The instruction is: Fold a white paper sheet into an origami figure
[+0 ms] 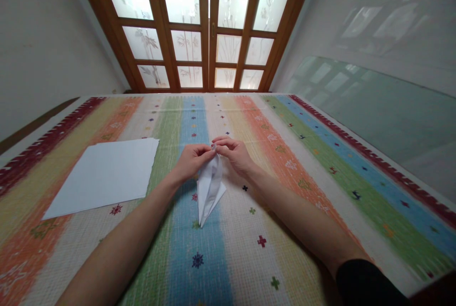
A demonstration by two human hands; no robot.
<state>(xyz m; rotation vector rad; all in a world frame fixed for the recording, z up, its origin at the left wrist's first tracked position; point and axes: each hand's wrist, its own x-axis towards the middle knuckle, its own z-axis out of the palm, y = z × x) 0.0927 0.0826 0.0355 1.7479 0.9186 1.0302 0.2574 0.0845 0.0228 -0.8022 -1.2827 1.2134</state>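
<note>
A folded white paper (210, 185) hangs between my hands above the blue stripe of the cloth, its narrow tip pointing down toward me. My left hand (194, 159) pinches its upper end between thumb and fingers. Close beside it on the right, my right hand (234, 153) pinches the same upper end with thumb and index finger. The fingertips of both hands nearly meet at the top of the paper, and the small folds there are partly hidden by them.
A stack of white paper sheets (107, 175) lies to the left on the striped tablecloth (197, 258). Beyond the table's far edge stand wooden doors (209, 25) with frosted panes. A pale glass panel (370, 111) leans along the right wall.
</note>
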